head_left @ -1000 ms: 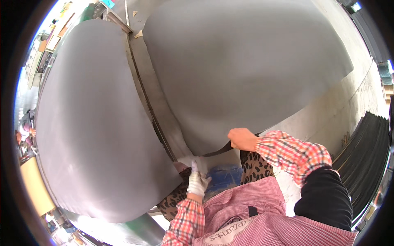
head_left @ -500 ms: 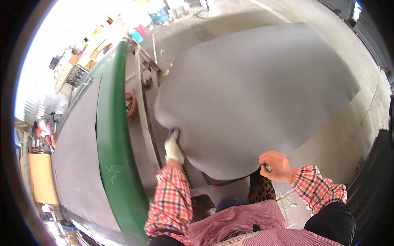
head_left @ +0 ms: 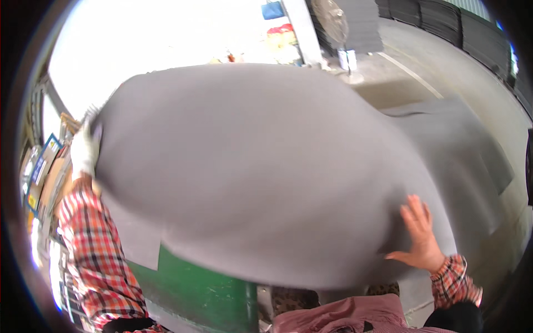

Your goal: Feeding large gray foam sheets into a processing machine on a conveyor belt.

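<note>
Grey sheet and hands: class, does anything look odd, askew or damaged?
Nothing looks spilled or damaged. One oddity: the left hand wears a whitish glove, while the right hand is bare. The grey sheet extends past the green surface; blur hides finer detail.

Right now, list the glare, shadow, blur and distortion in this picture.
Head view: glare washes out the upper left; same view: the sheet looks smeared, with soft shade beside the right hand; same view: fisheye blackens the corners.
</note>
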Motion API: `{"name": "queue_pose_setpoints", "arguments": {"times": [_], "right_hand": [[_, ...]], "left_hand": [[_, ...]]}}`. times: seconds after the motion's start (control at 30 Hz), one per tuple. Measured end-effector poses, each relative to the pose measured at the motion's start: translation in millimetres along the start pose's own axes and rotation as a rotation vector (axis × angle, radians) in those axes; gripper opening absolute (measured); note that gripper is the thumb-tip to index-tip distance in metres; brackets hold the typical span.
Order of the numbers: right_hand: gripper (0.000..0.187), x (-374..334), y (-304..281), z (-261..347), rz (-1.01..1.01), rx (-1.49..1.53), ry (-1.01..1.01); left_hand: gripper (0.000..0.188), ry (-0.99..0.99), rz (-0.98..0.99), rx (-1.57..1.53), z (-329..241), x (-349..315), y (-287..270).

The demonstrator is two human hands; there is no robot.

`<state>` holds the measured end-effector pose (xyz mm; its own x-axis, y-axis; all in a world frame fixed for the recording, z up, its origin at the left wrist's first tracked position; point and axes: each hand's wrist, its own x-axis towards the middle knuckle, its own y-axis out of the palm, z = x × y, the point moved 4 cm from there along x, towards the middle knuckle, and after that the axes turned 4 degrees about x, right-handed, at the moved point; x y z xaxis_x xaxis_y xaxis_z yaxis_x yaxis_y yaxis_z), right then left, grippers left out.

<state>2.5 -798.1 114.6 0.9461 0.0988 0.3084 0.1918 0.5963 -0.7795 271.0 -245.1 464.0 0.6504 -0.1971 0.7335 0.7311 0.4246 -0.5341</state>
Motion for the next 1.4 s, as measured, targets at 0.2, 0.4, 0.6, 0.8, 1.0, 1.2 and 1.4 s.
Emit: {"name": "queue_pose_setpoints", "arguments": {"times": [0.2,0.4,0.6,0.8,1.0,1.2,1.4], "right_hand": [[0.065,-280.5,119.6,-241.9,-0.634,-0.553,1.46],[0.051,-291.4,208.4,-225.2,-0.33,1.901,1.016],[0.029,-108.3,245.8,-201.3,-0.434,1.85,0.994],[0.027,51.0,225.6,-2.8,0.021,0.163,0.063],[0.05,79.7,290.5,151.5,0.222,1.26,0.394],[0.044,14.5,340.9,95.2,-0.162,2.116,0.991],[0.029,-29.3,420.8,-84.6,-0.074,2.535,0.778]], "left_hand": [[0.02,-0.329,0.354,0.333,176.6,-227.2,87.5],[0.033,-0.674,0.931,0.516,206.5,-383.7,120.2],[0.081,-0.871,0.863,0.432,161.4,-432.4,102.2],[0.092,-0.898,0.287,-0.699,-28.5,-529.2,107.3],[0.068,-1.618,0.216,-2.288,-182.4,-488.2,40.7],[0.031,-2.021,0.228,-1.557,-166.6,-528.4,154.5],[0.04,-1.783,0.245,-1.475,-93.0,-539.6,218.5]]}}
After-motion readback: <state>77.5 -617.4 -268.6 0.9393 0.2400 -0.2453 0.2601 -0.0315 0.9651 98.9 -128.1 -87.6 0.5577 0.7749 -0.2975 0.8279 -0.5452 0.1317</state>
